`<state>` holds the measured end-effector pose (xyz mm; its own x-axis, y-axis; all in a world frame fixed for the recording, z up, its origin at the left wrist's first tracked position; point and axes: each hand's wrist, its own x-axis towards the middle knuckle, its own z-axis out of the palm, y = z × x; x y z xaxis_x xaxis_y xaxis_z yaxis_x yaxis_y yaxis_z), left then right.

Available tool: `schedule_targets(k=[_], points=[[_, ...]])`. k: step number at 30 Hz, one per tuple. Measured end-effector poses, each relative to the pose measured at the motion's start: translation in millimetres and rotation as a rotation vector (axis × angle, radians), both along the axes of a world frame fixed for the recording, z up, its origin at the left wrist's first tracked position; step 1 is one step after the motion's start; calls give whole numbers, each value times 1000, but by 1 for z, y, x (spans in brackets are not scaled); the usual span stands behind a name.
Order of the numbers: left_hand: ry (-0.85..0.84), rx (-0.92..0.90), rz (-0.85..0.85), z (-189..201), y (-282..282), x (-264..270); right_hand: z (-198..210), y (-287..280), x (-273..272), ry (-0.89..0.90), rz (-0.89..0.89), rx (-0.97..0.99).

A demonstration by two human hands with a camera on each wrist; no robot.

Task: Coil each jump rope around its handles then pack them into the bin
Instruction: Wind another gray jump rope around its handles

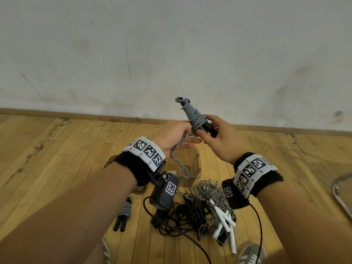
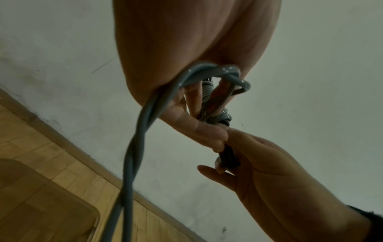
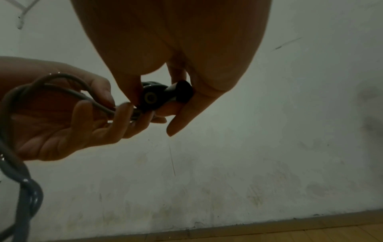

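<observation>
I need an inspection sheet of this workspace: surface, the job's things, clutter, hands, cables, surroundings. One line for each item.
Surface: wooden plank floor, scuffed with dark marks.
Job's things: grey jump rope, mostly coiled round its black handles, loose tail hanging; clear bin on the floor below; one coiled grey rope beside it; tangled pile of grey and black ropes with white handles.
Clutter: nothing seen.
Hands: left hand holds the rope tail; right hand grips the handles.
Cables: black cables hang from the wrist cameras.
Surroundings: stained white wall, wooden baseboard, metal chair frame at right.
</observation>
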<state>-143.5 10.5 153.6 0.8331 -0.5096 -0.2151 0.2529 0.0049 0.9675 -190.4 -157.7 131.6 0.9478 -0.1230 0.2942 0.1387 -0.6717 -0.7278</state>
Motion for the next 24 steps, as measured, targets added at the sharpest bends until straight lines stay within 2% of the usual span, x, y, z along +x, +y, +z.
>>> schedule_targets(k=[3, 10, 14, 18, 21, 24], points=[[-122, 92, 24, 2, -1, -2, -1, -1, 1, -16, -47, -17], [-299, 210, 103, -3, -8, 1, 0, 3, 0, 53, 45, 215], [-317, 211, 77, -2, -5, 3, 1, 3, -2, 92, 90, 367], [-259, 117, 116, -2, -8, 5, 2, 3, -2, 77, 82, 501], [-235, 108, 135, -2, -8, 6, 3, 3, -1, 73, 54, 495], [-201, 113, 131, -1, -5, 5, 1, 7, -1, 70, 12, 387]])
